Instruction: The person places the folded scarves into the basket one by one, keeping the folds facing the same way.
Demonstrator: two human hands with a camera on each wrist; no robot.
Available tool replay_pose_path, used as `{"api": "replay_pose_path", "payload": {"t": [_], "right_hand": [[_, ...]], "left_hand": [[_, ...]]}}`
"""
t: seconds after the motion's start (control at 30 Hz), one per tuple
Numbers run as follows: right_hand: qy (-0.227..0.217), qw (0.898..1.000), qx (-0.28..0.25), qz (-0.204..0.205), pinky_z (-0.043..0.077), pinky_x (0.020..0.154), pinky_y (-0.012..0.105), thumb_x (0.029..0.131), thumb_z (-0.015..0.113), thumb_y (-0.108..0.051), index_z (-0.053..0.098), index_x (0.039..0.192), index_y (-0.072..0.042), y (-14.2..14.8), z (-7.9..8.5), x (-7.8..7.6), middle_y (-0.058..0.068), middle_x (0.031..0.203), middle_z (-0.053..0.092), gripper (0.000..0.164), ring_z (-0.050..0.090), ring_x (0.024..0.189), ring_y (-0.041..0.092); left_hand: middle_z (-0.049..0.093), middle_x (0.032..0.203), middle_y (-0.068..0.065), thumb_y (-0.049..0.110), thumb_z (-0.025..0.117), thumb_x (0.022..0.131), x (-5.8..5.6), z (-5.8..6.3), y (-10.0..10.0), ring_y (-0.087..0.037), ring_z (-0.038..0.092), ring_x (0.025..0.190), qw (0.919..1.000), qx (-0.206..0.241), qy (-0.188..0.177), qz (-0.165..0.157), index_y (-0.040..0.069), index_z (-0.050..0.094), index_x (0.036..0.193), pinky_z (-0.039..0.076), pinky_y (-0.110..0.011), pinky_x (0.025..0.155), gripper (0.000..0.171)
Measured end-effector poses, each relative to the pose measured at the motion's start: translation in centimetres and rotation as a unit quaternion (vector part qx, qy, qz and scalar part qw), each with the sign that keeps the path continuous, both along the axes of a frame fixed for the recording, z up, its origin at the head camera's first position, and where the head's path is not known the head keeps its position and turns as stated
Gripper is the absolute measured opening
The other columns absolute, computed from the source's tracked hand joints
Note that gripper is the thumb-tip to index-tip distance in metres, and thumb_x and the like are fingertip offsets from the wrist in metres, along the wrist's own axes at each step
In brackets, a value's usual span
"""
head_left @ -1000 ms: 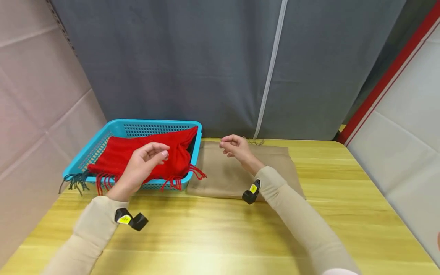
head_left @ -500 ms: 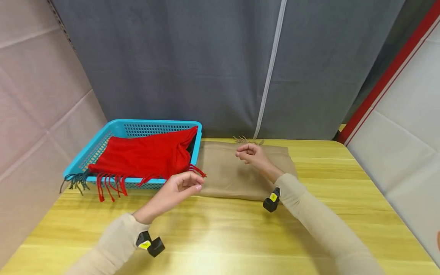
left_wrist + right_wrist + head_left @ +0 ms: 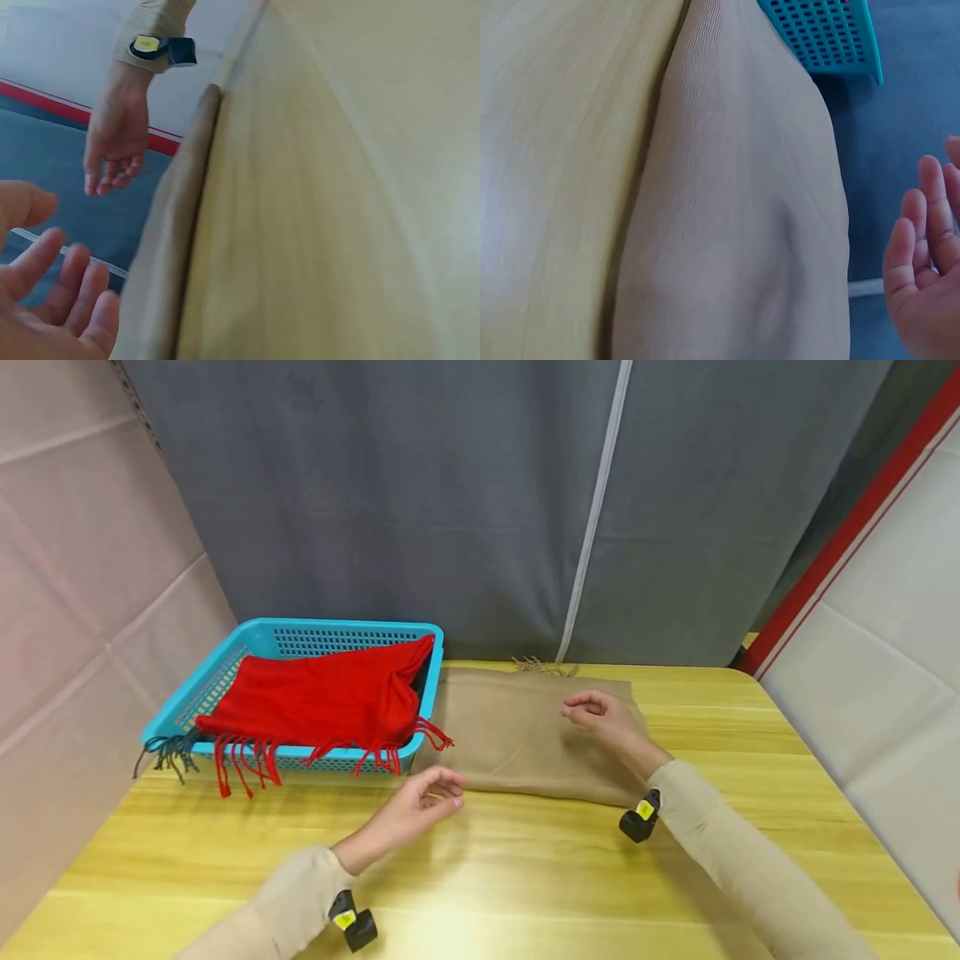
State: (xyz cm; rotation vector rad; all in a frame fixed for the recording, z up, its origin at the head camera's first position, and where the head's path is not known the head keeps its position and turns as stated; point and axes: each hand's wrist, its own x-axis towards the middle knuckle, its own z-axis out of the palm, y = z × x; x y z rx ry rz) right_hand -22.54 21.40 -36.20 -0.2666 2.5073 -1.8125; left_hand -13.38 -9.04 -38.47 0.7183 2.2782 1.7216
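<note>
A folded beige scarf (image 3: 510, 727) lies flat on the table, its fringe showing at the far edge. Above its right part hovers my right hand (image 3: 607, 722), fingers loosely bent and holding nothing. My left hand (image 3: 412, 810) is near the scarf's front left corner, also with nothing in it; in the left wrist view its fingers (image 3: 71, 289) spread loosely apart. Left of the scarf stands a blue plastic basket (image 3: 341, 627). A folded red scarf (image 3: 322, 697) lies in it, red fringe hanging over the front rim. Dark fringe (image 3: 171, 752) hangs at the basket's front left corner.
The wooden table (image 3: 525, 885) runs up to a grey curtain (image 3: 390, 510) at the back. Pale panels (image 3: 900, 693) stand on the left and right sides, the right one with a red border.
Both hands have moved to the right and toward the front. The left has left the space above the red scarf; the right has crossed over the beige scarf. The red fringe hangs more visibly.
</note>
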Motion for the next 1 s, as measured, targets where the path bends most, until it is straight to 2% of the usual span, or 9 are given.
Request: {"api": "replay_pose_path", "payload": {"t": [0.13, 0.23, 0.33, 0.5, 0.63, 0.8, 1.0], "right_hand": [[-0.006, 1.0, 0.01, -0.013, 0.046, 0.081, 0.038, 0.083, 0.061, -0.013, 0.053, 0.107, 0.011, 1.0, -0.2, 0.4, 0.009, 0.094, 0.064, 0.035, 0.057, 0.079, 0.003], [-0.009, 1.0, 0.018, -0.015, 0.046, 0.081, 0.037, 0.084, 0.06, -0.013, 0.052, 0.109, 0.012, 1.7, -0.3, 0.6, 0.014, 0.099, 0.062, 0.036, 0.057, 0.08, 0.003], [-0.013, 0.999, 0.032, -0.022, 0.047, 0.078, 0.033, 0.084, 0.06, -0.014, 0.052, 0.11, 0.012, 2.6, -0.5, 0.8, 0.014, 0.099, 0.061, 0.037, 0.056, 0.079, 0.002], [-0.034, 0.997, 0.062, -0.037, 0.047, 0.069, 0.03, 0.085, 0.06, -0.015, 0.051, 0.111, 0.011, 4.4, -0.7, 1.0, 0.005, 0.09, 0.063, 0.038, 0.056, 0.077, 0.006], [-0.049, 0.995, 0.078, -0.045, 0.046, 0.061, 0.027, 0.085, 0.059, -0.015, 0.049, 0.112, 0.011, 5.7, -0.9, 1.1, 0.001, 0.085, 0.062, 0.039, 0.056, 0.073, 0.011], [-0.045, 0.992, 0.108, -0.052, 0.046, 0.062, 0.022, 0.086, 0.058, -0.014, 0.049, 0.111, 0.012, 7.1, -1.6, 1.0, 0.012, 0.094, 0.06, 0.038, 0.054, 0.073, 0.007], [-0.057, 0.99, 0.108, -0.066, 0.044, 0.064, 0.018, 0.085, 0.058, -0.014, 0.047, 0.114, 0.013, 8.5, -2.4, 1.0, 0.021, 0.106, 0.054, 0.04, 0.049, 0.075, 0.001]], "left_hand": [[0.052, 0.11, -0.02, 0.008, 0.055, 0.087, -0.2, -1.4, 0.6, -0.029, 0.051, 0.099, 0.9986, 0.004, -0.021, 0.048, -0.005, 0.049, 0.114, 0.043, -0.031, 0.082, 0.031], [0.05, 0.116, -0.018, 0.007, 0.056, 0.086, -0.2, -2.0, 0.9, -0.032, 0.047, 0.105, 0.995, 0.015, -0.047, 0.087, -0.004, 0.047, 0.118, 0.04, -0.036, 0.087, 0.035], [0.046, 0.12, -0.019, 0.009, 0.056, 0.086, 0.0, -2.2, 1.2, -0.033, 0.043, 0.11, 0.9895, 0.035, -0.079, 0.116, -0.003, 0.042, 0.123, 0.037, -0.042, 0.091, 0.042], [0.038, 0.126, -0.021, 0.014, 0.054, 0.087, 0.2, -2.0, 1.5, -0.033, 0.038, 0.114, 0.9766, 0.066, -0.145, 0.145, -0.002, 0.034, 0.131, 0.034, -0.046, 0.093, 0.051], [0.029, 0.129, -0.025, 0.013, 0.048, 0.089, 0.3, -2.0, 1.6, -0.035, 0.033, 0.118, 0.9609, 0.12, -0.2, 0.149, -0.006, 0.023, 0.134, 0.03, -0.047, 0.097, 0.055], [0.021, 0.129, -0.031, 0.007, 0.038, 0.091, 0.4, -2.0, 1.7, -0.041, 0.025, 0.122, 0.9316, 0.219, -0.253, 0.141, -0.01, 0.004, 0.135, 0.021, -0.045, 0.102, 0.058], [0.007, 0.136, -0.033, 0.007, 0.035, 0.092, 0.6, -1.5, 1.6, -0.043, 0.016, 0.126, 0.9047, 0.275, -0.291, 0.144, -0.007, -0.018, 0.134, 0.016, -0.044, 0.104, 0.069]]}}
